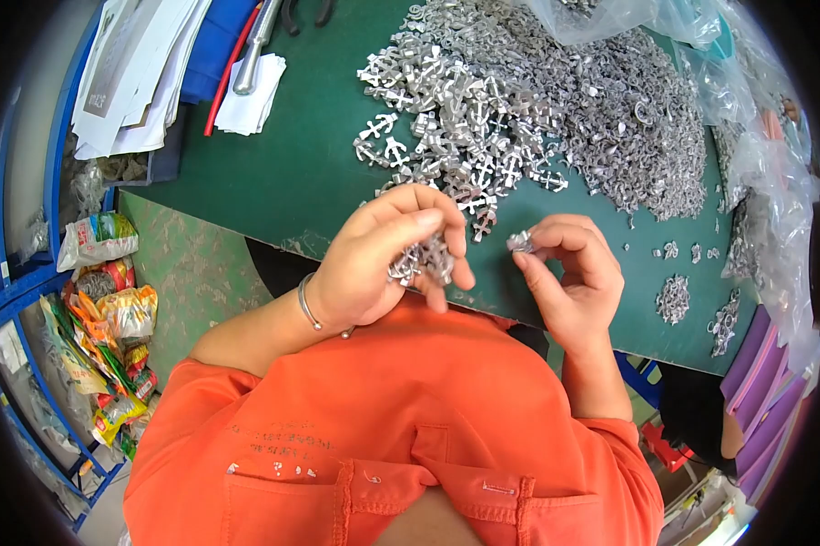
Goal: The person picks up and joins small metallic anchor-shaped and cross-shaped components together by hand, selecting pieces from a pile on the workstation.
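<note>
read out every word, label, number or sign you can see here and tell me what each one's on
I don't copy wording off things, but print shows here:
Orange top: small dark characters in lines on the chest, too small to read reliably.
Stacked papers: sideways print near an edge, small.
Colourful packets: printing, too small and crumpled to read.
Anchor-shaped metal pieces: none visible.

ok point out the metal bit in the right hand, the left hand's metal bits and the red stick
Metal bit (pixel 520 241), right hand (pixel 572 284): head view, its visible middle
Metal bits (pixel 438 261), left hand (pixel 370 257): head view, clump's right side
Red stick (pixel 232 76): head view, middle of its length
</note>
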`<state>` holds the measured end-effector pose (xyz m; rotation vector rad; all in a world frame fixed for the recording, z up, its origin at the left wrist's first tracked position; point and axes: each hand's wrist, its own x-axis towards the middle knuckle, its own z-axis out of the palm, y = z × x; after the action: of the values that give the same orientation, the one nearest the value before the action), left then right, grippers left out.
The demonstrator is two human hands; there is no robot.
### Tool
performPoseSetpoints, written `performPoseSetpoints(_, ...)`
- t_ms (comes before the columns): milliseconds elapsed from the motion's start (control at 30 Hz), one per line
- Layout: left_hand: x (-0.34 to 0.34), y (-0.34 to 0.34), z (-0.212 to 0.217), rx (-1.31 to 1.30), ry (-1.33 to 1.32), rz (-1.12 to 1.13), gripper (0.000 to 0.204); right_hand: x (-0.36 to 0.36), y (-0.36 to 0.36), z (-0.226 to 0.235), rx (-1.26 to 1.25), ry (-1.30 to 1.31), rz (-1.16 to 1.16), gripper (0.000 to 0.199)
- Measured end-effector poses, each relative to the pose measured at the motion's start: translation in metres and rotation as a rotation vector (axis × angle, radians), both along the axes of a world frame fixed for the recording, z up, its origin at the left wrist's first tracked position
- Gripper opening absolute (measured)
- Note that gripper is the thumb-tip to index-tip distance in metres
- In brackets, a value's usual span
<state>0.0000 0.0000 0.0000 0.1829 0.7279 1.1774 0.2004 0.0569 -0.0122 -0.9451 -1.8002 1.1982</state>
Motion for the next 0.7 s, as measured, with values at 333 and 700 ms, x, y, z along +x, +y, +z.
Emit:
performPoseSetpoints(333, 0.007, 0.0, 0.007, 0.163, 0.623, -0.264, 0.01, -0.011, -0.001, 0.004, 0.283, 0.026, 0.066, 0.023)
performPoseSetpoints(700, 0.007, -0.005, 0.004, 0.199, 0.679, -0.141, 0.008, -0.006, -0.006, 0.007, -0.477, 0.078, 0.138, 0.03)
